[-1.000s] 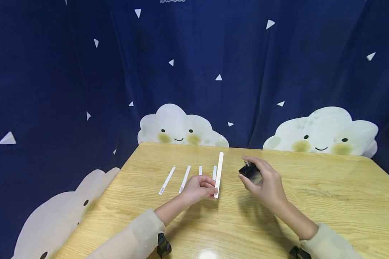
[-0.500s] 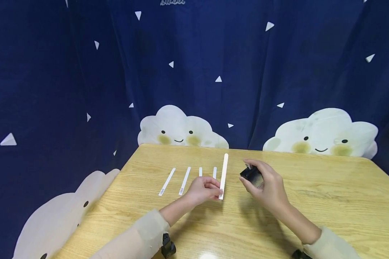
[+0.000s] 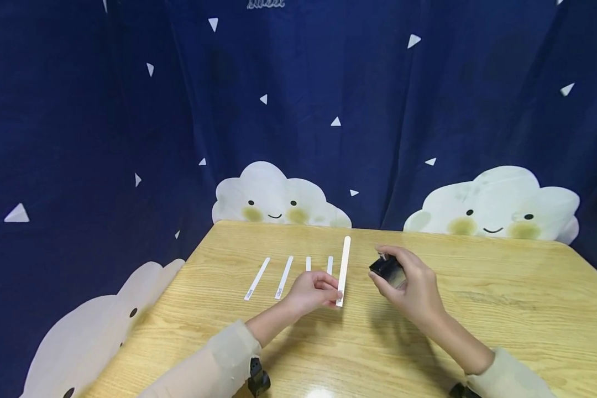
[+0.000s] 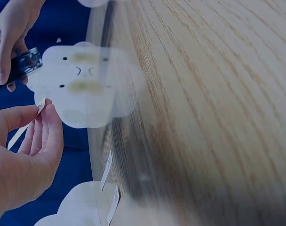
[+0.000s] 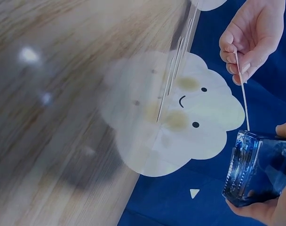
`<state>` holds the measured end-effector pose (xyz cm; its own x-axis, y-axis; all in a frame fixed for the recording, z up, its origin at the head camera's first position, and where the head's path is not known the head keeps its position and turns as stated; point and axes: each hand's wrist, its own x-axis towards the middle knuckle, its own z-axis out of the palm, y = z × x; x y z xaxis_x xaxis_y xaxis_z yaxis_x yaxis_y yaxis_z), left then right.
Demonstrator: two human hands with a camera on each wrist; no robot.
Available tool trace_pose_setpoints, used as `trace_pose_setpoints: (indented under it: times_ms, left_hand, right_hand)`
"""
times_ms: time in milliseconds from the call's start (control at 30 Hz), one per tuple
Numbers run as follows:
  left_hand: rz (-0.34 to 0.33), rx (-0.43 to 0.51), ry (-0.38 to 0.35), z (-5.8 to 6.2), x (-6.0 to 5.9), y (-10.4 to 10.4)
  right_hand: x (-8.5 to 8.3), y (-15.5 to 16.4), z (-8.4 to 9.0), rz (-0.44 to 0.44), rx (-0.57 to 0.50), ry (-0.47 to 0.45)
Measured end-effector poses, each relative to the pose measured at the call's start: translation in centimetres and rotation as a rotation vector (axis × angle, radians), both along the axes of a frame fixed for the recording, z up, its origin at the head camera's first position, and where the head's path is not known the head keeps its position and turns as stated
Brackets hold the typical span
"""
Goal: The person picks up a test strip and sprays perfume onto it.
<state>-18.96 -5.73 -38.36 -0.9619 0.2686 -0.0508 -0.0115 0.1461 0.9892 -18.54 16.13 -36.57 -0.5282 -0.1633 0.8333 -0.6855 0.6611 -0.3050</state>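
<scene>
Held strip (image 3: pixel 344 271) now farther right

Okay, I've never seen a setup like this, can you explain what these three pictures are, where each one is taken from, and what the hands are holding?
No machine here: a person works with two bare hands and wears three cameras. The wide picture comes from a camera on the head, looking down at a wooden table in front of a dark blue curtain printed with clouds. The other two come from cameras on the wrists, so they look tilted and blurred.

The left hand pinches the lower end of a long white paper strip between its fingers. The right hand holds a small dark glass bottle, which looks blue and see-through in the right wrist view. Four more white strips lie flat in a row on the table, partly behind the left hand.
</scene>
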Motion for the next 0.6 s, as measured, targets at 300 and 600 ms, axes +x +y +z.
trace_pose_setpoints:
  times_ms: [300,600]
  left_hand:
    - [0.002,0.008,-0.004,0.15,0.17,0.09]
    - [0.005,0.0,0.009,0.19,0.37,0.21]
  right_hand:
    - [-0.03,0.03,0.13,-0.026,0.017,-0.045]
    - [0.2,-0.01,-0.19,0.011,-0.004,0.015]
